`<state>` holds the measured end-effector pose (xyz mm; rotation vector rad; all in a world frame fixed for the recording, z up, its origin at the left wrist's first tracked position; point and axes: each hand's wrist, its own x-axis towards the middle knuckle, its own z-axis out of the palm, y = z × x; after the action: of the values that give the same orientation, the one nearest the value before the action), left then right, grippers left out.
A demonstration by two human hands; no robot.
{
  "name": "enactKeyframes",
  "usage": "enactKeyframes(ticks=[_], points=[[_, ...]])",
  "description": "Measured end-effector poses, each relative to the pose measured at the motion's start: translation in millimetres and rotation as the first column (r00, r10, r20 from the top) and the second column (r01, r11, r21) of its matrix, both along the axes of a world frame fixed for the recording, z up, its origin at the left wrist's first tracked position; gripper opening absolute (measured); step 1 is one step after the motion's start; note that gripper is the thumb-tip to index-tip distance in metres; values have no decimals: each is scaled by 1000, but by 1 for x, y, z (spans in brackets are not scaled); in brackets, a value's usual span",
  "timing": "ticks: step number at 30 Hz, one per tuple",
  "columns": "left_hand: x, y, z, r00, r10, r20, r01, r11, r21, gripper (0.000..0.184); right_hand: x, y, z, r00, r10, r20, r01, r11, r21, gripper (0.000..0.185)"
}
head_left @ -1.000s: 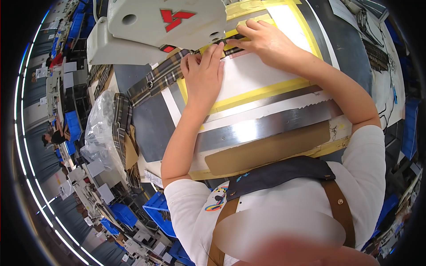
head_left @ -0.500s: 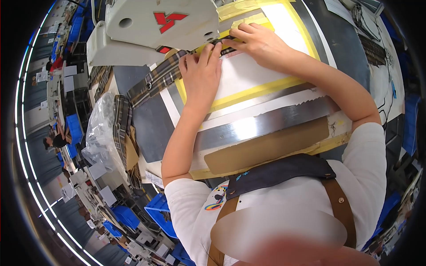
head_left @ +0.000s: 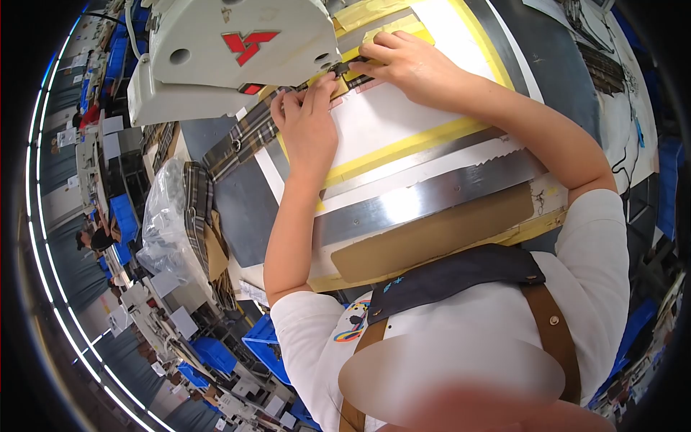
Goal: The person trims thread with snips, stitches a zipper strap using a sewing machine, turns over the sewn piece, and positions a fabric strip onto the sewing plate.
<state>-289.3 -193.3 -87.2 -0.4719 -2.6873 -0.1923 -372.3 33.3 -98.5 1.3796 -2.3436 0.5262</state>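
Note:
A plaid fabric strip (head_left: 252, 131) runs from the left of the worktable up beneath the head of a white sewing machine (head_left: 237, 43). My left hand (head_left: 308, 122) lies on the strip beside the machine head, fingers spread and pressing down. To its right, my right hand (head_left: 407, 65) has its fingers bent, with the fingertips at the strip near the needle area. Whether they pinch the cloth is too small to tell. Under both hands is a white sheet (head_left: 381, 122) edged with yellow tape (head_left: 410, 153).
A clear plastic bag (head_left: 164, 223) and more plaid pieces (head_left: 196, 201) lie at the table's left edge. Along the front run a metal strip (head_left: 360, 216) and a brown panel (head_left: 432, 234). Dark cables (head_left: 633, 122) are at the right. A person (head_left: 97, 236) is far off at left.
In the view, the machine head and both hands have shifted a little left. My left hand's fingers have spread and moved slightly back from the needle area.

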Motion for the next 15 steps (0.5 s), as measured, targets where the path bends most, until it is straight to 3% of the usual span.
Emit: enactKeyframes(ticks=[15], points=[[1, 7, -3, 1000, 16, -19, -18, 995, -103, 47, -4, 1, -2, 1000, 13, 14, -13, 999, 35, 36]])
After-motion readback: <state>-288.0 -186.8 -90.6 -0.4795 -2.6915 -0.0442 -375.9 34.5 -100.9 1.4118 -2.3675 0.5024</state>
